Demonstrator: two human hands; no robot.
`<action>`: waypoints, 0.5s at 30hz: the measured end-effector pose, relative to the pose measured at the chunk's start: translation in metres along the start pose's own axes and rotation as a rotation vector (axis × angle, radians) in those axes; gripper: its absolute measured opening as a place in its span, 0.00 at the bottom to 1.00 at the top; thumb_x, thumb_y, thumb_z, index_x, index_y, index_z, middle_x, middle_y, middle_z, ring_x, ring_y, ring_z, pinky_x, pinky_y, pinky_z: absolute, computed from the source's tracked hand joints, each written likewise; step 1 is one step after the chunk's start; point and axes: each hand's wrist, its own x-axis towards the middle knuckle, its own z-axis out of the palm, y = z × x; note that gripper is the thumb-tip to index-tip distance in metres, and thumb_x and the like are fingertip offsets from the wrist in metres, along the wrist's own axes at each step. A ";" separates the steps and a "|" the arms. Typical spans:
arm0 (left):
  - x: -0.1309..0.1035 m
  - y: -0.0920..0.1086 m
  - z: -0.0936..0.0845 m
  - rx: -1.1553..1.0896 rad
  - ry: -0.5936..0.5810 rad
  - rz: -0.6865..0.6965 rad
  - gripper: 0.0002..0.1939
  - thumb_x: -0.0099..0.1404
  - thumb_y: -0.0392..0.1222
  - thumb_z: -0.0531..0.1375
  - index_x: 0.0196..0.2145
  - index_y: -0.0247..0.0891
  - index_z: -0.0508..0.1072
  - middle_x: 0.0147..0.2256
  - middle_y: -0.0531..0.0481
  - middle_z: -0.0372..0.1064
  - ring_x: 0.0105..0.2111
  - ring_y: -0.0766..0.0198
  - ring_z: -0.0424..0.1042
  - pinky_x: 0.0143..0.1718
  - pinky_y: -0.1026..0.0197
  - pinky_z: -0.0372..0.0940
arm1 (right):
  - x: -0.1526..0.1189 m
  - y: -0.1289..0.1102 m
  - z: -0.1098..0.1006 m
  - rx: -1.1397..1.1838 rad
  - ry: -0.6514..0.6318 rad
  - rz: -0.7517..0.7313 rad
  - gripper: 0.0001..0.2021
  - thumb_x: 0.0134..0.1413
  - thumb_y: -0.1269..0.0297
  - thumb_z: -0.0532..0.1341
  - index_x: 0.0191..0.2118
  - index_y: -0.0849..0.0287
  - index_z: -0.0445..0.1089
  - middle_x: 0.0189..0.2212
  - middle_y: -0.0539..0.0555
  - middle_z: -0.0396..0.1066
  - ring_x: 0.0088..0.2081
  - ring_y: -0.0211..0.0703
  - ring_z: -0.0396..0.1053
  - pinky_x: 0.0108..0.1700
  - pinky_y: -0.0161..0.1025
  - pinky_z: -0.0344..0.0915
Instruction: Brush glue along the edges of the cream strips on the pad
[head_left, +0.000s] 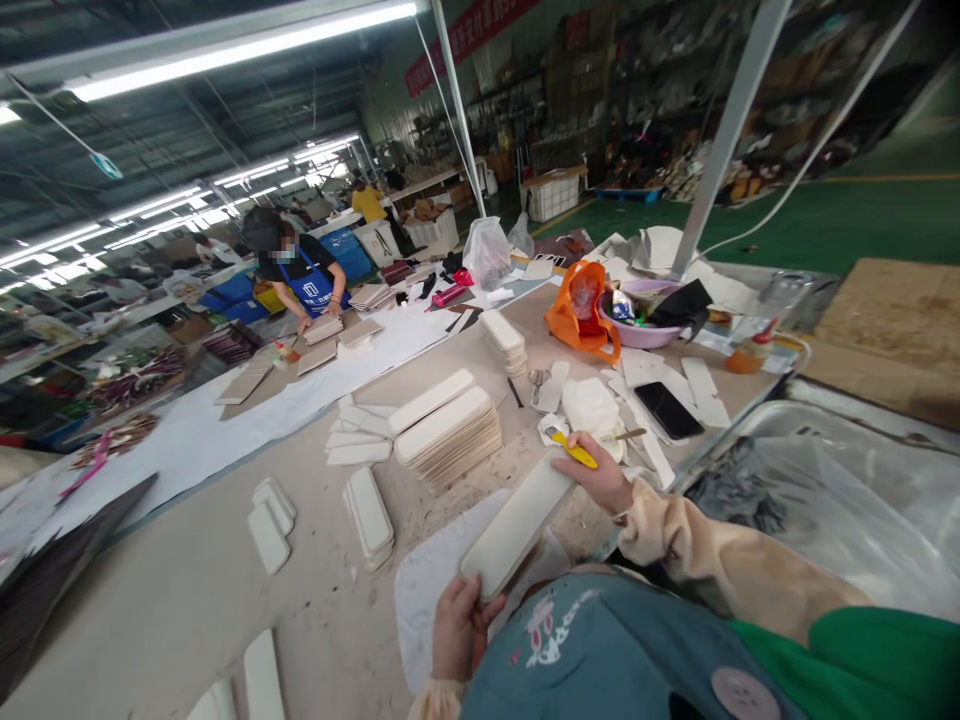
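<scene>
Over paper (420, 570), both hands (454, 628) on pale panel (517, 525), apparent cutter (579, 453) in right hand (604, 482)

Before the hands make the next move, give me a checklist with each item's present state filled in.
1. Left hand gripping the near end of the long white round-cornered panel: ok.
2. Right hand at the panel's far end: ok.
3. Yellow slim hand tool held in the right hand: ok.
4. Tool's tip safely covered: cannot tell, too small to make out.
5. Neat stack of long off-white panels apart from the held panel: ok, tabletop shows between them.
6. Space around the right hand free of loose things: not ok, a black rectangular smartphone lies nearby.
</scene>
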 end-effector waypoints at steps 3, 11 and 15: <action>0.000 0.007 0.005 0.004 -0.004 -0.017 0.19 0.51 0.41 0.68 0.41 0.34 0.72 0.38 0.45 0.75 0.32 0.59 0.77 0.26 0.64 0.73 | 0.004 -0.004 -0.003 -0.071 0.006 -0.051 0.20 0.40 0.54 0.68 0.33 0.52 0.56 0.21 0.42 0.53 0.23 0.35 0.53 0.25 0.33 0.52; 0.011 0.028 0.008 0.063 -0.017 0.023 0.22 0.49 0.46 0.69 0.39 0.31 0.73 0.35 0.43 0.73 0.32 0.56 0.77 0.24 0.65 0.71 | 0.016 -0.012 0.004 -0.144 0.063 -0.115 0.18 0.43 0.52 0.67 0.31 0.53 0.58 0.20 0.43 0.54 0.22 0.35 0.53 0.24 0.34 0.52; 0.025 0.050 0.008 0.192 0.014 0.119 0.22 0.47 0.53 0.68 0.31 0.31 0.74 0.26 0.47 0.71 0.26 0.64 0.73 0.23 0.68 0.67 | 0.028 -0.018 0.013 -0.130 0.090 -0.136 0.18 0.45 0.52 0.66 0.32 0.53 0.57 0.23 0.44 0.61 0.23 0.36 0.56 0.26 0.34 0.56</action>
